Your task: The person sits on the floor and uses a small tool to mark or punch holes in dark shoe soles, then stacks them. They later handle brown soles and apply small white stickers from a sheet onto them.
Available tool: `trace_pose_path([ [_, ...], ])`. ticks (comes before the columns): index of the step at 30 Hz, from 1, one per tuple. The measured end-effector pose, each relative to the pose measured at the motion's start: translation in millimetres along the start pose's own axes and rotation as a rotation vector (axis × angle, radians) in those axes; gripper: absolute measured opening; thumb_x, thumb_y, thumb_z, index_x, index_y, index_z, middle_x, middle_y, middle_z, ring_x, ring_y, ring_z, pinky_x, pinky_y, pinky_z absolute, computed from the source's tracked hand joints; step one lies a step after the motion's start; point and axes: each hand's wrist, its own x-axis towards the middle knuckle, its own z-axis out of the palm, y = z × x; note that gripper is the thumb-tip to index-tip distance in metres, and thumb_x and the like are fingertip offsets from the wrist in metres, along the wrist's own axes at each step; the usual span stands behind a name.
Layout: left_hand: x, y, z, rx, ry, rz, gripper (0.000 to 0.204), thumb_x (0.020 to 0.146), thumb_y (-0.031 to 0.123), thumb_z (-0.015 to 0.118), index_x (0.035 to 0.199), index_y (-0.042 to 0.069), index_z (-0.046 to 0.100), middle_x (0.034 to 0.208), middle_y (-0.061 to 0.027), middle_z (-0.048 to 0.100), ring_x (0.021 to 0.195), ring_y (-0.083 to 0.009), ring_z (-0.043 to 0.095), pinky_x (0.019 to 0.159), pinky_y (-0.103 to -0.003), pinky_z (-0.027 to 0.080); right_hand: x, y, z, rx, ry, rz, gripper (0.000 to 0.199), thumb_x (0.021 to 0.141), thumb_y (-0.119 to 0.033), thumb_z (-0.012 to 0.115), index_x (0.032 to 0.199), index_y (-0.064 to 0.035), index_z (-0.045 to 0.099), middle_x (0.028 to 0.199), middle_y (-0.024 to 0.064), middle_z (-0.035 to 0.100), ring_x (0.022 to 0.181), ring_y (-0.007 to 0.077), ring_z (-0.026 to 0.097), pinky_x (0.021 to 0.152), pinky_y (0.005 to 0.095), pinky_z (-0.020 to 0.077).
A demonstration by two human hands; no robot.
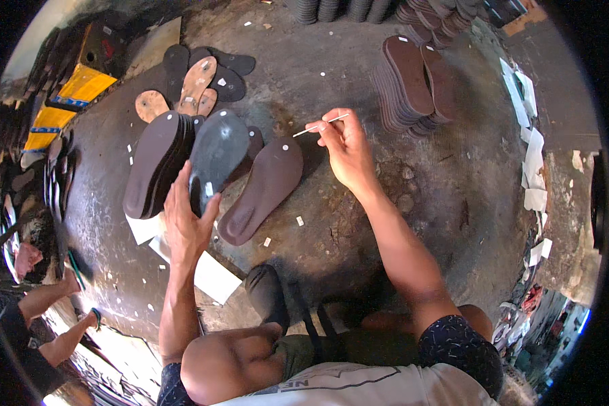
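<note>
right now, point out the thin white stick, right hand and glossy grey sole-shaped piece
Thin white stick [305, 131]: head view, bare part left of the fingers
Right hand [348, 150]: head view, middle of hand
Glossy grey sole-shaped piece [221, 145]: head view, broad upper part

The brown sole [267, 186] lies aslant, a thin white stick [302, 132] to its right, a dark-grey sole [220, 145] to its left.
</note>
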Motion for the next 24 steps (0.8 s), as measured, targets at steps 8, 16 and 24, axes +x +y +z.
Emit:
trace_pose_path([
  [8, -49, 27, 55, -0.1, -0.155, -0.015, 0.096, 0.084, 0.019, 0.087, 0.162, 0.003, 0.033, 0.141, -0.0251, 0.06, 0.125, -0.0393, 0.062, 0.108, -0.051, 0.045, 7, 50, 26, -0.05, 0.072, 0.12, 0.019, 0.113, -0.019, 0.049, 0.126, -0.0068, 0.042, 0.116, 0.0161, 0.071, 0.099, 0.0234, 0.075, 0.081, 0.0368, 0.059],
  [16, -48, 16, 62, -0.039, -0.165, 0.026, 0.103, 0.082, 0.024, 0.09, 0.163, 0.001, 0.031, 0.139, -0.0232, 0.062, 0.123, -0.0385, 0.063, 0.106, -0.051, 0.046, 8, 35, 17, -0.296, 0.0, -0.01, 0.019, 0.112, -0.017, 0.052, 0.123, -0.0042, 0.044, 0.11, 0.0139, 0.073, 0.098, 0.0244, 0.076, 0.082, 0.0363, 0.0587],
  [24, -47, 18, 62, -0.095, -0.16, -0.016, 0.108, 0.079, 0.022, 0.091, 0.164, 0.001, 0.027, 0.14, -0.0228, 0.063, 0.125, -0.0396, 0.063, 0.108, -0.049, 0.047, -4, 13, 49, -0.417, -0.142, -0.176, 0.007, 0.103, -0.013, 0.061, 0.105, -0.007, 0.057, 0.09, 0.0147, 0.074, 0.086, 0.0399, 0.073, 0.075, 0.0516, 0.0553],
])
